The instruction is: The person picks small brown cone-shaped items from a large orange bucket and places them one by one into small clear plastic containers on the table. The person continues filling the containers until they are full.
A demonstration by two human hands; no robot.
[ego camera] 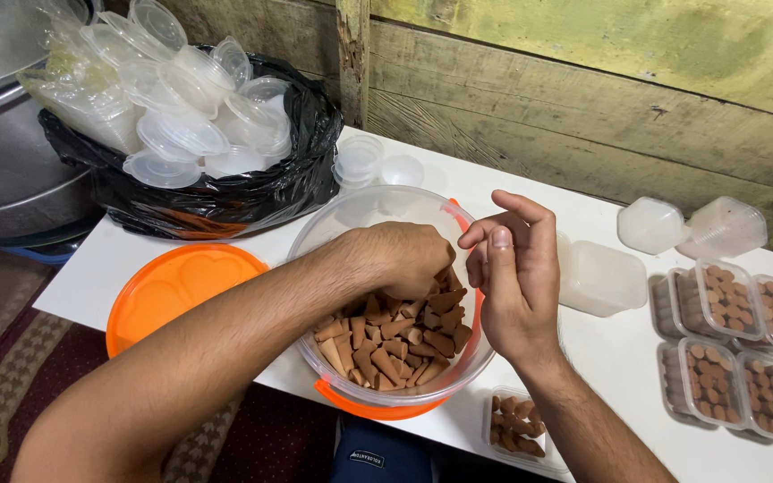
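A large clear round tub (347,217) with an orange rim stands at the white table's front edge, holding several brown cone-shaped pieces (386,344). My left hand (400,258) reaches down into the tub, its fingers curled among the cones and hidden from view. My right hand (512,277) hovers over the tub's right rim, fingers bent and loosely apart, thumb up; I cannot see anything in it. A small clear box (516,427) with cones in it lies just below my right wrist.
An orange lid (176,286) lies left of the tub. A black bag (225,192) full of small clear cups and lids sits at the back left beside a metal pot (6,170). Filled clear boxes (731,344) and empty ones (601,277) lie on the right.
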